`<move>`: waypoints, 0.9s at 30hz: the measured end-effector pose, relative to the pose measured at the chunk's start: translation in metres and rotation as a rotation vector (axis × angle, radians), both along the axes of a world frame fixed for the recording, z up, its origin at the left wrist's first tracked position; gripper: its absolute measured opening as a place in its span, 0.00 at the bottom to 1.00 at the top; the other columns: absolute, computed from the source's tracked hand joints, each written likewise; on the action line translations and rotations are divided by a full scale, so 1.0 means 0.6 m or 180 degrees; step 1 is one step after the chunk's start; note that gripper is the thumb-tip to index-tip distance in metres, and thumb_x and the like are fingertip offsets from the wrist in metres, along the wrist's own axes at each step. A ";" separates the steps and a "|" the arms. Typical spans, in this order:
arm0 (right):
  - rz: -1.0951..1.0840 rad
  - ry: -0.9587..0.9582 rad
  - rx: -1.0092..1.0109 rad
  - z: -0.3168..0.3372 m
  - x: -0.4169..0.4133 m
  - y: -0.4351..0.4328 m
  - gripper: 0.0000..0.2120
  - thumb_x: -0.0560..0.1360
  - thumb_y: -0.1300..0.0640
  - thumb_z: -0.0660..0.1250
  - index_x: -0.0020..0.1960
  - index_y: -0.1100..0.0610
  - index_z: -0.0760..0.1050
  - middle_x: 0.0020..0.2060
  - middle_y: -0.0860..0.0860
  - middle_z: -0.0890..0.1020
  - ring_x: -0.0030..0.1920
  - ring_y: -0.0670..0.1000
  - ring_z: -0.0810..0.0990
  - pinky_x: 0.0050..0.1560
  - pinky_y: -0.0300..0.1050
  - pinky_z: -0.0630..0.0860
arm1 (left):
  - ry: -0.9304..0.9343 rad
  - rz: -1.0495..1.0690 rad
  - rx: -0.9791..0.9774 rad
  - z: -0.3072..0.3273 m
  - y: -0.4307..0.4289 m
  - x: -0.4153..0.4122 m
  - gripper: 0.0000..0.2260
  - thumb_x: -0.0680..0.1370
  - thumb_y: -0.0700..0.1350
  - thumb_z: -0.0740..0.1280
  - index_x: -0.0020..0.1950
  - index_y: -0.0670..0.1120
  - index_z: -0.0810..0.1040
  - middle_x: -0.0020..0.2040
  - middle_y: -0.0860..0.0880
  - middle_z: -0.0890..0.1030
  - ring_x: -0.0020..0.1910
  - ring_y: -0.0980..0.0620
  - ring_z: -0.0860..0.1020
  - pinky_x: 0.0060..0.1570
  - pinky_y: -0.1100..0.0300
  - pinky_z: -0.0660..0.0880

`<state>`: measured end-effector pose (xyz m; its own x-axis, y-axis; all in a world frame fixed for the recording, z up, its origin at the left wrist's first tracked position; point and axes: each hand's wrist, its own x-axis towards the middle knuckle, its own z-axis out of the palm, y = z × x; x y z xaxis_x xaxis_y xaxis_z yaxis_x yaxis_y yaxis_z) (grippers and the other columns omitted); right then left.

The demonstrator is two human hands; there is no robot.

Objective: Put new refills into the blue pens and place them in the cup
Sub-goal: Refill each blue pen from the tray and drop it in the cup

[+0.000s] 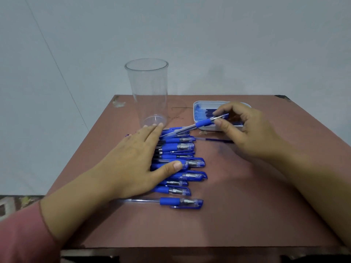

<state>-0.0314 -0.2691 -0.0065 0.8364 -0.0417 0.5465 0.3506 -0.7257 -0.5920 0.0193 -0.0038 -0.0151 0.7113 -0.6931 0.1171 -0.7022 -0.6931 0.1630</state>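
Note:
Several blue pens [180,164] lie side by side in a row on the brown table [247,205]. My left hand [133,160] lies flat on the left part of that row, fingers straight. My right hand [245,128] pinches one blue pen [191,127] by its cap end, lifted at a slant above the row. A tall clear plastic cup [147,92] stands upright and empty behind the pens. A white tray [199,105] with blue refills sits at the back right, partly hidden by my right hand.
A loose refill [218,139] lies on the table just in front of the tray. The table's edges run close on all sides, and a pale wall stands behind it. Patterned floor shows at the lower left.

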 end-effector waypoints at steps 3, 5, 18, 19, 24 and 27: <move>0.0055 0.0000 0.0171 0.005 -0.004 -0.002 0.05 0.77 0.57 0.68 0.50 0.49 0.75 0.42 0.43 0.79 0.40 0.40 0.76 0.45 0.28 0.69 | 0.0006 0.0016 -0.0004 -0.016 -0.002 -0.004 0.47 0.67 0.77 0.38 0.79 0.51 0.43 0.79 0.53 0.48 0.77 0.58 0.46 0.74 0.58 0.42; 0.0074 -0.0073 0.0383 0.013 -0.006 -0.003 0.04 0.75 0.55 0.67 0.49 0.48 0.75 0.39 0.44 0.78 0.38 0.41 0.75 0.42 0.30 0.70 | -0.0054 0.0018 -0.0017 -0.020 -0.002 -0.003 0.47 0.67 0.77 0.38 0.79 0.51 0.46 0.79 0.53 0.49 0.77 0.57 0.47 0.73 0.58 0.41; -0.0118 -0.0992 0.1317 0.137 0.090 0.013 0.08 0.75 0.61 0.66 0.50 0.52 0.68 0.39 0.50 0.76 0.39 0.49 0.74 0.46 0.46 0.75 | -0.0121 -0.0011 -0.0250 -0.028 0.000 0.007 0.46 0.68 0.78 0.41 0.78 0.51 0.55 0.78 0.54 0.56 0.75 0.55 0.55 0.74 0.58 0.51; -0.0084 -0.1002 0.1264 0.139 0.102 0.020 0.10 0.75 0.60 0.66 0.51 0.53 0.66 0.38 0.50 0.75 0.37 0.48 0.73 0.44 0.45 0.74 | -0.0123 -0.0009 -0.0262 -0.029 0.000 0.007 0.46 0.68 0.78 0.41 0.78 0.52 0.56 0.77 0.54 0.57 0.75 0.55 0.56 0.74 0.58 0.52; 0.0103 -0.0987 0.0985 0.147 0.148 0.061 0.14 0.75 0.60 0.67 0.49 0.52 0.61 0.37 0.49 0.76 0.33 0.43 0.72 0.40 0.35 0.70 | -0.0101 -0.0011 -0.0292 -0.028 0.002 0.007 0.46 0.68 0.78 0.41 0.78 0.52 0.56 0.77 0.54 0.57 0.75 0.56 0.56 0.74 0.57 0.52; 0.0171 -0.0890 0.0786 0.142 0.168 0.080 0.13 0.75 0.59 0.68 0.50 0.51 0.64 0.38 0.48 0.78 0.35 0.43 0.73 0.39 0.34 0.70 | -0.0091 -0.0005 -0.0291 -0.027 0.001 0.007 0.46 0.68 0.78 0.41 0.78 0.53 0.55 0.78 0.54 0.56 0.75 0.56 0.55 0.74 0.57 0.51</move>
